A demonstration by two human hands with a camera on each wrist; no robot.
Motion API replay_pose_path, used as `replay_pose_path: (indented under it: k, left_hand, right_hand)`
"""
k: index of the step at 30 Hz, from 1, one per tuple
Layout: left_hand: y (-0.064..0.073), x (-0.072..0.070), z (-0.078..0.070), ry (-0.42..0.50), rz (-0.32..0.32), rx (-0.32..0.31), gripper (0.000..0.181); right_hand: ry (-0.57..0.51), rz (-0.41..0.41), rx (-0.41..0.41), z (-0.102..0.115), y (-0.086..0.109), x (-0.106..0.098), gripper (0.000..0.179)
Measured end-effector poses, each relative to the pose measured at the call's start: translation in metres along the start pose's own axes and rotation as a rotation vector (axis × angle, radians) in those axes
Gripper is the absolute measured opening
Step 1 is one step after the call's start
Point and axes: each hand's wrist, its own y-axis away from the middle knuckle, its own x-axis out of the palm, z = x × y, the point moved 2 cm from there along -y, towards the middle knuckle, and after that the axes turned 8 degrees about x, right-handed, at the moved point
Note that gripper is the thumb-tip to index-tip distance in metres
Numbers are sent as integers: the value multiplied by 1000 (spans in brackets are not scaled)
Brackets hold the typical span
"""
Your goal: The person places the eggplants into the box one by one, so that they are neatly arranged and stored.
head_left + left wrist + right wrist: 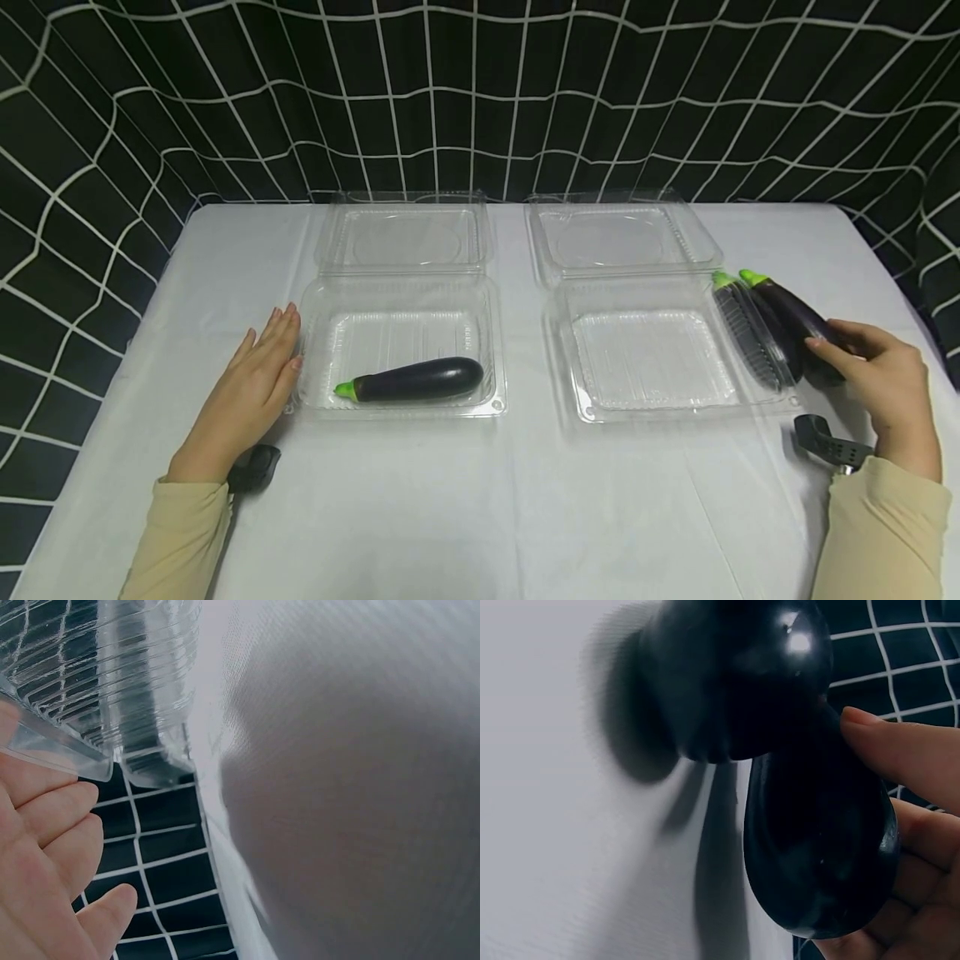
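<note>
At the right, my right hand (877, 367) grips a dark eggplant (793, 312) with a green stem, thumb on one side and fingers on the other. The right wrist view shows the held eggplant's rounded end (821, 855) between thumb and fingers. A second eggplant (782, 342) lies beside it, along the right wall of the right clear plastic container (581, 367). My left hand (255, 379) has its fingers straight, at the left side of the left clear container (307, 358). Inside that container lies another eggplant (420, 380), stem to the left.
Both containers have their lids folded back, the left lid (405, 242) and the right lid (622, 237), toward the far edge. A white cloth (450, 500) covers the table. Black fabric with white netting (480, 100) rises behind and at both sides.
</note>
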Motion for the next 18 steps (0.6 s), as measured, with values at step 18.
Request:
replay_pose_path:
  k: [18]
  left_hand:
    - [1,1,0,2,8,-8,52]
  right_hand:
    - [-1,-97,44,80,51,-16,56]
